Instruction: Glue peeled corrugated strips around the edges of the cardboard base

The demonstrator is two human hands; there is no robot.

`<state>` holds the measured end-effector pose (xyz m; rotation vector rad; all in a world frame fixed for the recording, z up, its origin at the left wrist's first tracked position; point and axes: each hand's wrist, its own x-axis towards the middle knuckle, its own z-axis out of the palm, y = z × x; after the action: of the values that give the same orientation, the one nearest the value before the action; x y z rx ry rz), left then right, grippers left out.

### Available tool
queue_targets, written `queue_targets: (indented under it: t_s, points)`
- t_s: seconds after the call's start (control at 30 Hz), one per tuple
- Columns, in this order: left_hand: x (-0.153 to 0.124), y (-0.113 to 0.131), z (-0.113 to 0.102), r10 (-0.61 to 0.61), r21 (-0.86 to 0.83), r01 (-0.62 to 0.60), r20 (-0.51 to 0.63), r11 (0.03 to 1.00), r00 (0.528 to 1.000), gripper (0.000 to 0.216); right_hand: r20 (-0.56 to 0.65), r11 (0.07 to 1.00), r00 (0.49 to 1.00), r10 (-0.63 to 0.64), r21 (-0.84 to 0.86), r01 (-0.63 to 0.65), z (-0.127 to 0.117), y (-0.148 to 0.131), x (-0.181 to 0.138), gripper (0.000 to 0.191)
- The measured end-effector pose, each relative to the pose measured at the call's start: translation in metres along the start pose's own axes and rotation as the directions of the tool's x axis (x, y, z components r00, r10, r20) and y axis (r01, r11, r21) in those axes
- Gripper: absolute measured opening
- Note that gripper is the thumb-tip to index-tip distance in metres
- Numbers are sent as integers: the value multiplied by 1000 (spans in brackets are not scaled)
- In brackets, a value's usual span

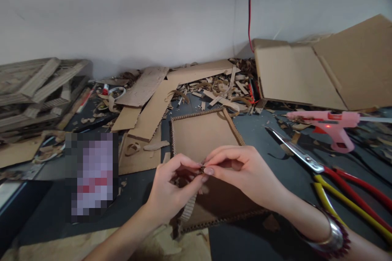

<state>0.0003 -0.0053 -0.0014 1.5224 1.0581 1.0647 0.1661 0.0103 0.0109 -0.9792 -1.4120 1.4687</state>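
Observation:
My left hand (171, 189) and my right hand (241, 171) meet over a flat cardboard tray (202, 134) edged with corrugated strip. Both hands pinch the end of a narrow corrugated cardboard strip (188, 208), which hangs down from my fingers towards the near edge of the tray. The fingertips touch at the strip's top end. A metal bangle (329, 232) sits on my right wrist.
A pink glue gun (330, 124) lies at the right, with its red light on. Scissors with red and yellow handles (330, 175) lie beside my right arm. Cardboard sheets (324, 73), strips and offcuts (153, 98) crowd the back. A blurred rectangle (92, 175) sits at the left.

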Motion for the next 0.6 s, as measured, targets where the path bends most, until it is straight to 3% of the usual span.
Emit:
queue_targets:
  t_s: [0.23,0.6]
  points:
    - [0,2,1,-8,29,8,-1,1000,1000,12,22,1000,1000,8,17,-9,-2,0,3,8]
    - [0,4,1,-18,79,19,-16,997,1000,11,-18,980,994,-105,-170,100,2,-3,-3,10]
